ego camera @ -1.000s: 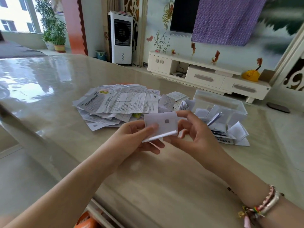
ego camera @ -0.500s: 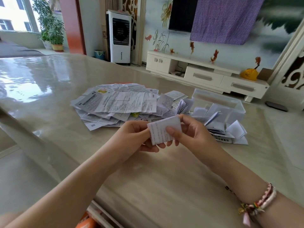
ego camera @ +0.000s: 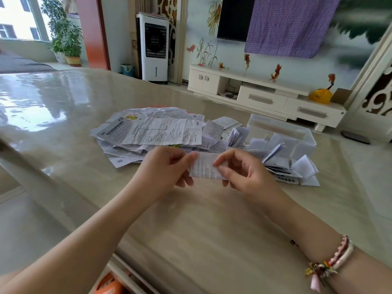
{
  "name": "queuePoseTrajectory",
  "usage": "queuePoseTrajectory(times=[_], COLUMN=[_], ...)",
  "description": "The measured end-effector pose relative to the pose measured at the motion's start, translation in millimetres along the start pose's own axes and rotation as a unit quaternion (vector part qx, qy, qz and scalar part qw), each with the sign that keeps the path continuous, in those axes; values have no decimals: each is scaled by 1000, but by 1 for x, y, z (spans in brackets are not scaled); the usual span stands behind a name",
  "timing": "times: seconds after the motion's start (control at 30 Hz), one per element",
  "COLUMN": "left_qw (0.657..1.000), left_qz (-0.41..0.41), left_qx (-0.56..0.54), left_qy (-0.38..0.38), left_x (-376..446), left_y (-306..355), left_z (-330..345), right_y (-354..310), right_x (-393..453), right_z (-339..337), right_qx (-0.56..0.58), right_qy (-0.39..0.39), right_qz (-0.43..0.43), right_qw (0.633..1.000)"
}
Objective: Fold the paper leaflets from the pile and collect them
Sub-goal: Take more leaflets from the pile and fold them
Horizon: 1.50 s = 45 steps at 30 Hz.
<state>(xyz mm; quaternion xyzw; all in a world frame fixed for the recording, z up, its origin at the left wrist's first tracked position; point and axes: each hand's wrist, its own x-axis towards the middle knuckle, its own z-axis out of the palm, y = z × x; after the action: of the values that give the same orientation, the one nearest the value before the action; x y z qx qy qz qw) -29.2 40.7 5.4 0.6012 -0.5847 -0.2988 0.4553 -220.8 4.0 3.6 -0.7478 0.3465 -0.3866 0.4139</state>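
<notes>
You've got the small folded white printed paper leaflet [ego camera: 204, 166] pinched btwn both hands, held just above the glossy beige table [ego camera: 63, 115]. Its long axis runs left-right. Left hand [ego camera: 165, 168] pinches the left end w/ curled fingers; right hand [ego camera: 244, 170] grips the right end, thumb on top. The clear plastic box [ego camera: 282, 132] sits beyond and right of the leaflet, so your right hand's nearer for the drop, I'd judge. The loose pile of unfolded white leaflets [ego camera: 152, 130] lies left of the box.

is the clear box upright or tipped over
Tipped over. The clear box lies on its side on the table, its opening facing the person, with folded leaflets spilling out of it onto the tabletop.
</notes>
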Motion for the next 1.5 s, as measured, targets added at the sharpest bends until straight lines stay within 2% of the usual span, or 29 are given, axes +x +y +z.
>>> queuePoseTrajectory(times=[0.07,0.1,0.17,0.23,0.3,0.4,0.5,0.57,0.73,0.9,1.0,1.07,1.17,1.27,1.33,1.5], left_qw=[977,959,942,938,932,926,930,936,969,979,972,966,962,970,975,983], left_qz=[97,137,160,134,111,96,114,132,143,119,83,59,33,10,9,16], left_qx=[161,210,270,310,341,364,346,314,113,-83,-184,-228,-258,-244,-222,-181], left_qy=[102,130,121,82,45,28,55,88,164,141,123,109,76,11,-19,-37], left_x=[7,11,19,25,27,28,25,20,3,-6,-11,-13,-15,-19,-22,-23], left_y=[-10,-14,-21,-26,-30,-34,-34,-33,-27,-25,-22,-24,-23,-20,-21,-20], left_z=[-8,-12,-19,-23,-25,-27,-30,-34,-37,-36,-32,-33,-37,-35,-33,-31], right_y=[4,7,13,17,17,13,13,14,14,2,-2,-3,-1,-1,-1,1], right_x=[4,6,9,11,12,13,17,21,22,8,2,1,2,3,3,2], right_z=[2,2,3,4,5,7,11,13,12,9,10,9,9,4,-1,-8], right_qx=[-8,-18,-52,-130,-234,-392,-504,-519,-494,-420,-344,-282,-201,-128,-104,-88], right_qy=[23,32,39,46,62,56,13,-1,2,15,44,68,79,78,72,44], right_qz=[14,22,38,31,-1,-59,-66,-50,-34,-75,-102,-88,-47,9,37,62], right_qw=[1000,999,997,990,970,916,861,854,869,904,932,953,975,989,991,993])
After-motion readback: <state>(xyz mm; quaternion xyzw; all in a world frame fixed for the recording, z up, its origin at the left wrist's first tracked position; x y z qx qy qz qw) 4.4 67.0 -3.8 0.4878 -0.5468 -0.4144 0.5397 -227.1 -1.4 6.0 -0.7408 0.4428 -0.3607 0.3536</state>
